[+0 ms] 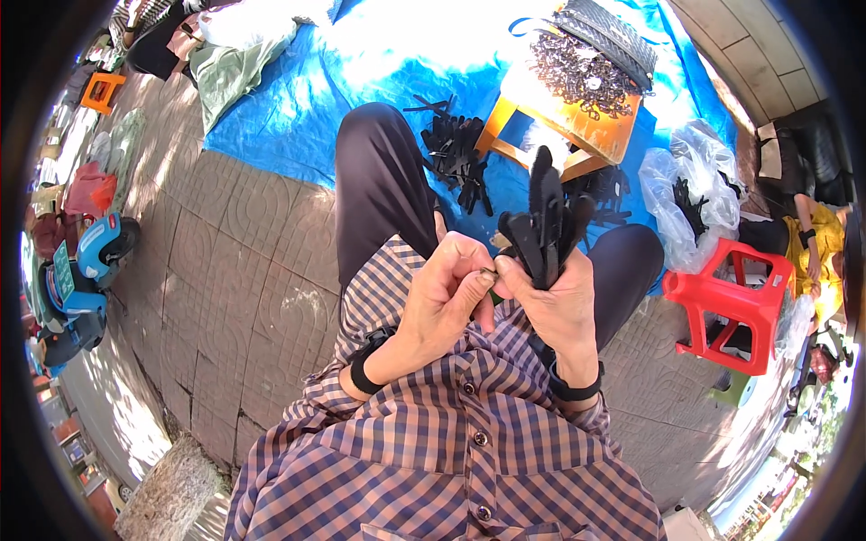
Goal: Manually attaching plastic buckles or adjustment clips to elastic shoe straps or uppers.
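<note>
My right hand (557, 307) is closed around a bundle of black fabric straps (543, 221), whose ends fan upward above the fingers. Close beside it, my left hand (442, 293) pinches a small brownish piece (488, 270) between thumb and fingers; its exact kind is too small to make out. The fingertips of both hands almost meet over my lap. Beyond my knees, a heap of similar black straps (456, 158) lies on a blue tarp (280, 108). An orange stool (577, 126) there carries a pile of small dark ring-like pieces (582, 72).
A black woven-pattern bag (613, 41) rests on the orange stool. To the right stand a red plastic stool (735, 298) and a clear plastic bag (695, 171) with black pieces inside. Another person's arm (807, 234) shows at far right. A blue scooter (86, 279) is parked left.
</note>
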`<state>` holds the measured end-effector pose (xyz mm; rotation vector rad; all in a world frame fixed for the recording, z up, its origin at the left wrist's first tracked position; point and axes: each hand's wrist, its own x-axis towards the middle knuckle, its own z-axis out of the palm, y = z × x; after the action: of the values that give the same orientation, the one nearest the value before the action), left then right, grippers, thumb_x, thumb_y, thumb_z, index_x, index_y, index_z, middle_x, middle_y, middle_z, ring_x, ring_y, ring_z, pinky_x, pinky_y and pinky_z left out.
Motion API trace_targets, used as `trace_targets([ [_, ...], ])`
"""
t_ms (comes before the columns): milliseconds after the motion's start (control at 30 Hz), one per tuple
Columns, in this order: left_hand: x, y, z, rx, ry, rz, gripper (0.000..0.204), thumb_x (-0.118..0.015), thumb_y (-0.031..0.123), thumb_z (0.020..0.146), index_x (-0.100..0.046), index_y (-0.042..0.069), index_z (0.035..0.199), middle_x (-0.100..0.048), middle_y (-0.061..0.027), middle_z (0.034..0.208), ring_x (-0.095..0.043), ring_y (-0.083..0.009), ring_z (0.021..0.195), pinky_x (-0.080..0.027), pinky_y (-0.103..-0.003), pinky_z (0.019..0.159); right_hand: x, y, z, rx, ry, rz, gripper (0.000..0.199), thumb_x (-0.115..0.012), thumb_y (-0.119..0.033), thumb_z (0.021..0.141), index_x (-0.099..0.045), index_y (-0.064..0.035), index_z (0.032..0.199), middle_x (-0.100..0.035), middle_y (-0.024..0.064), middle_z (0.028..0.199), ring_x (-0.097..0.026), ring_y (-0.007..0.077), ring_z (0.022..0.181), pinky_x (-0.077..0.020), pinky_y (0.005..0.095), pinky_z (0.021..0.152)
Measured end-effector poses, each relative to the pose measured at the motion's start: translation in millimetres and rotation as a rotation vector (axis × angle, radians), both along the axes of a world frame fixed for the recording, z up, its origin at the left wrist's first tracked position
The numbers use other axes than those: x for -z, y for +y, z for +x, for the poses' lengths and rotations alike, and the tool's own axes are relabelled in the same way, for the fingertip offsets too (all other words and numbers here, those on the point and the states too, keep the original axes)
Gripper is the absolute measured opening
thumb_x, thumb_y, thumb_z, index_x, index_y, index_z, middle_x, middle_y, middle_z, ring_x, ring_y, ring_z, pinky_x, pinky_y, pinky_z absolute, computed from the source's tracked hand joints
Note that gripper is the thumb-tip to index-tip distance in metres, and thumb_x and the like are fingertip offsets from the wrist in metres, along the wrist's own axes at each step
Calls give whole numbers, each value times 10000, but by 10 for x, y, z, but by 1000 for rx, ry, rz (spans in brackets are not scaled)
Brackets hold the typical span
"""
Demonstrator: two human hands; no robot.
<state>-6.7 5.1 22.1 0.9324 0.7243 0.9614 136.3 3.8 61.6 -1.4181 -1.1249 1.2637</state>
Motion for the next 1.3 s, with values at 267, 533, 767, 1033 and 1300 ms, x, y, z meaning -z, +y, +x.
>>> trace_targets([
  [267, 6, -6, -15, 8, -63, 14, 86, -462, 90, 938, -418, 38, 991, -620, -105, 813, -558, -103, 506, -433, -190, 461, 86, 21, 23, 45, 388, 14, 132, -639, -58, 830, -620, 12, 940, -563, -15, 641, -453, 18, 506, -317, 170, 433],
  [533, -38, -61, -3, -45, -13, 18, 81, -455, 73, 935, -418, 24, 988, -613, -102, 801, -568, -102, 518, -451, -192, 471, 86, -32, -20, 78, 267, 24, 137, -655, -70, 815, -621, 11, 920, -582, -6, 660, -490, 28, 546, -360, 181, 469],
  [767, -75, -85, 0, -126, 72, -70, 47, -452, 41, 926, -444, 7, 958, -617, -95, 784, -588, -105, 543, -471, -196, 485, 190, -153, -100, 101, -253, 285, 212, -695, -40, 769, -603, 46, 940, -650, 69, 847, -598, 92, 737, -477, 217, 671],
  [1033, -79, -44, 11, -135, 301, 111, 32, -463, 17, 892, -475, 11, 922, -578, -55, 737, -573, -96, 564, -470, -206, 504, 35, -74, -95, 150, 30, 104, 216, -680, -94, 771, -576, 6, 932, -612, 26, 776, -534, 74, 730, -466, 251, 634],
  [1300, -347, -24, 164, -235, 384, 216, 79, -457, 73, 922, -454, -5, 934, -533, -59, 701, -531, -96, 498, -427, -196, 457, 178, -91, -64, 111, 166, 164, 228, -635, -184, 852, -563, 15, 939, -569, 1, 719, -487, 52, 667, -444, 235, 588],
])
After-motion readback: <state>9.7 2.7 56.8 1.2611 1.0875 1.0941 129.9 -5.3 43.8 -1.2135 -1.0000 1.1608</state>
